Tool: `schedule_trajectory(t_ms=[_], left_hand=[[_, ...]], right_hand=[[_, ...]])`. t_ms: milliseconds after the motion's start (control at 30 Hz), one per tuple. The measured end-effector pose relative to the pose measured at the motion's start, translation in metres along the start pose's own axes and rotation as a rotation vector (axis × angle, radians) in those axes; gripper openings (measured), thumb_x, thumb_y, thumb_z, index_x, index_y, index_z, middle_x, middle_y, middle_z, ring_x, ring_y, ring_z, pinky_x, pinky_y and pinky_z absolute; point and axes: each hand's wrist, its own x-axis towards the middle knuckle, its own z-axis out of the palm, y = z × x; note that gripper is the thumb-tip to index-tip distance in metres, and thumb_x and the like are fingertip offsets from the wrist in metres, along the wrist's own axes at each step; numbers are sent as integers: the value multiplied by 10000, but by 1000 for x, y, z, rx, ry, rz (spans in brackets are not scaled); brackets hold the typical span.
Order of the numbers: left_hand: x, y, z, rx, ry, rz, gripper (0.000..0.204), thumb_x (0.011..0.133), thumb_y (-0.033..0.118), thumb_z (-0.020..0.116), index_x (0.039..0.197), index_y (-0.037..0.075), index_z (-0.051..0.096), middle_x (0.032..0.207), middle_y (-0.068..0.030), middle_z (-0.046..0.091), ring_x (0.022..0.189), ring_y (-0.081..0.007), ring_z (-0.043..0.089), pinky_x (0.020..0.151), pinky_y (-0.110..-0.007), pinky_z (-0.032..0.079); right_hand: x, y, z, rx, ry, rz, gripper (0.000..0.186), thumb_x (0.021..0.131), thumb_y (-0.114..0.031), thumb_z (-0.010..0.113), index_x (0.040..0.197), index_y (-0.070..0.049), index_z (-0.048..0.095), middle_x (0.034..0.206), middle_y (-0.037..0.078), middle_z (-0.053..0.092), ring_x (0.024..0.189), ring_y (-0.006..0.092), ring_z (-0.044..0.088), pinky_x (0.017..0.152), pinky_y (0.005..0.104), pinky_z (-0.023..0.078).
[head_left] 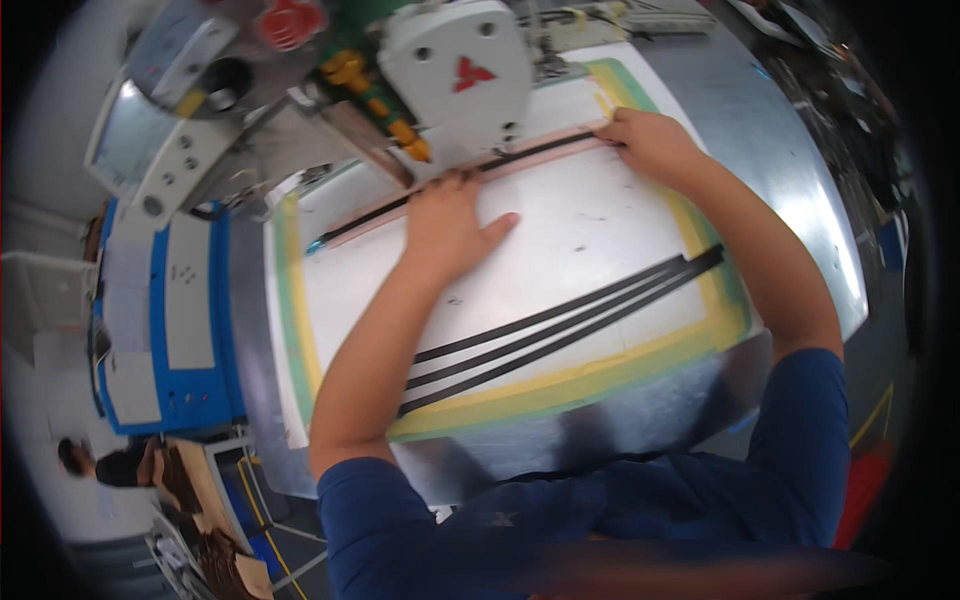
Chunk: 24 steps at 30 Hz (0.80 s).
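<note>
A long black strip (545, 148) lies slantwise along a narrow pinkish band on the white work board (560, 220), beneath a sewing machine head (455, 65). My left hand (448, 222) rests over its middle, fingertips pressing on the band and thumb spread away. At the strip's right end, my right hand (652, 146) has thumb and fingers closed together on it. The strip's left end, near a small bluish bit (316, 245), sticks out past my left hand. Closer to me lie three loose black strips (560, 318), fanned side by side, with my left forearm hiding their left ends.
Yellow and green tape (560, 385) borders the board on a shiny metal table (770, 190). A control panel (160, 150) stands at the far left, above a blue machine cabinet (190, 310). Another person (120, 463) is in the left background.
</note>
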Motion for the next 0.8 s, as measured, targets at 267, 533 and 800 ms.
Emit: schedule_trajectory(t_ms=[267,533,800], left_hand=[[17,32,-10,-6,-135,-59,752,898,597,691,1357,2,644,1341,-228,618,1236,-416,592,1104,-492,441],[30,54,-14,-65,-110,-62,722,889,571,719,1319,-6,664,1334,-235,615,1250,-413,584,1114,-489,436],[39,70,-12,-96,-133,-82,677,896,542,718,1246,-37,684,1315,-233,619,1250,-406,578,1108,-480,445]], right_hand=[[-1,0,-15,5,-99,-33,256,895,-61,640,1112,-112,765,1093,85,673,1048,312,682,902,433,552],[0,1,-20,37,-110,-74,281,886,-53,650,1140,-105,759,1115,87,674,1032,311,698,880,429,567],[-1,-8,-25,58,-125,-75,338,854,-60,687,1182,-101,754,1161,83,676,1046,314,693,912,423,559]])
